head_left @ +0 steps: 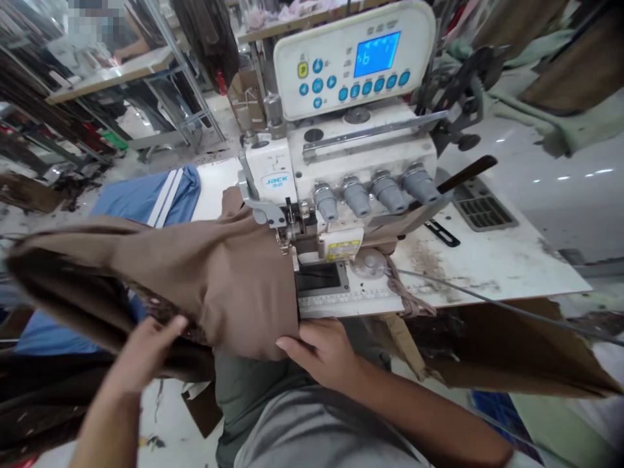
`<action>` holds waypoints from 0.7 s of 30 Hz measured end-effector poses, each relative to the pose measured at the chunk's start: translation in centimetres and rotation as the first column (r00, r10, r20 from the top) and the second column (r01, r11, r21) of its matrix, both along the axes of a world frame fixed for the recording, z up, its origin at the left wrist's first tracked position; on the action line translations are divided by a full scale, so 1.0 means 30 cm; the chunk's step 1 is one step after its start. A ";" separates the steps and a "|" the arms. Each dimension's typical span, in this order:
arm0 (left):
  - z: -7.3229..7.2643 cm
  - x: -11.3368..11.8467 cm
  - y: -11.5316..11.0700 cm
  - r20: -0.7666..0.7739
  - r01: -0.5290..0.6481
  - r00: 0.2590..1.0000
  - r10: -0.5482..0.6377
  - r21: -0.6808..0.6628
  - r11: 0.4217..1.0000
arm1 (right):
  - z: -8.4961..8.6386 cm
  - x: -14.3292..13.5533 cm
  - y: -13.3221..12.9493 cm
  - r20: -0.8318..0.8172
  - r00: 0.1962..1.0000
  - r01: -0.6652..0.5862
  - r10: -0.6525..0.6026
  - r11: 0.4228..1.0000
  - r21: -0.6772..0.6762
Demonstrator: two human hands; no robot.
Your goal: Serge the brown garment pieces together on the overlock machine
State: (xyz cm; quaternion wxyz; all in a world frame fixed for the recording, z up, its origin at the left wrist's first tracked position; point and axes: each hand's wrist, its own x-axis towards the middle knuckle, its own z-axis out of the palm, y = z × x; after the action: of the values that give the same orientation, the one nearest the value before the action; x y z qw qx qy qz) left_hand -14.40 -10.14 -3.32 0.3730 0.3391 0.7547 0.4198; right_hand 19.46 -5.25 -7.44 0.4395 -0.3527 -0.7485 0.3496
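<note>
A brown fabric piece [244,279] lies across the left of a white overlock sewing machine [297,156], its right edge beside the presser foot [283,242]. My right hand [324,351] pinches the fabric's near right corner at the table's front edge, thumb on top. My left hand [153,341] is at the fabric's open, folded-back part, thumb over the cloth; its other fingers go out of sight behind the material. Beneath the brown cloth, blue fabric with white stripes [166,195] shows on the table.
A control panel [355,62] with a lit blue screen tops the machine. Grey tension knobs [358,196] line its front. At the right are a grey slotted tray [482,205] and a cable [468,296]. Below stands a cardboard box [517,351]. Another person sits at the back left.
</note>
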 end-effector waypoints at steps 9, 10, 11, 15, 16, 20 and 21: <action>-0.009 0.147 -0.029 0.049 -0.061 0.997 0.055 0.136 0.989 | 0.043 0.007 0.037 -0.021 0.999 0.026 -0.024 0.997 0.072; -0.011 0.150 -0.031 0.089 -0.098 0.993 0.081 0.203 0.974 | 0.043 0.004 0.038 -0.026 0.999 0.024 -0.022 0.997 0.068; -0.012 0.153 -0.033 0.119 -0.128 0.988 0.099 0.267 0.955 | 0.044 0.000 0.039 -0.032 0.999 0.024 -0.022 0.998 0.061; -0.005 0.157 -0.039 0.088 -0.143 0.988 0.130 0.161 0.977 | 0.050 -0.013 0.046 -0.064 0.998 0.029 -0.027 0.999 0.025; -0.003 0.155 -0.040 0.108 -0.179 0.981 0.163 0.170 0.969 | 0.053 -0.015 0.048 -0.069 0.997 0.023 -0.021 1.000 0.021; 0.008 0.139 -0.044 0.143 -0.219 0.971 0.193 0.194 0.956 | 0.058 -0.020 0.060 -0.079 0.997 0.000 0.002 0.999 0.032; 0.013 0.137 -0.043 0.134 -0.225 0.970 0.204 0.163 0.961 | 0.057 -0.020 0.062 -0.079 0.997 -0.001 0.004 0.999 0.037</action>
State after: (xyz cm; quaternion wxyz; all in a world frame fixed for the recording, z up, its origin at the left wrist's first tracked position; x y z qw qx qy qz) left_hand -10.30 -11.44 -2.94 0.3368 0.2622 0.7237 0.5423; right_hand 18.85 -3.38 -5.72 0.4748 -0.3296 -0.7371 0.3501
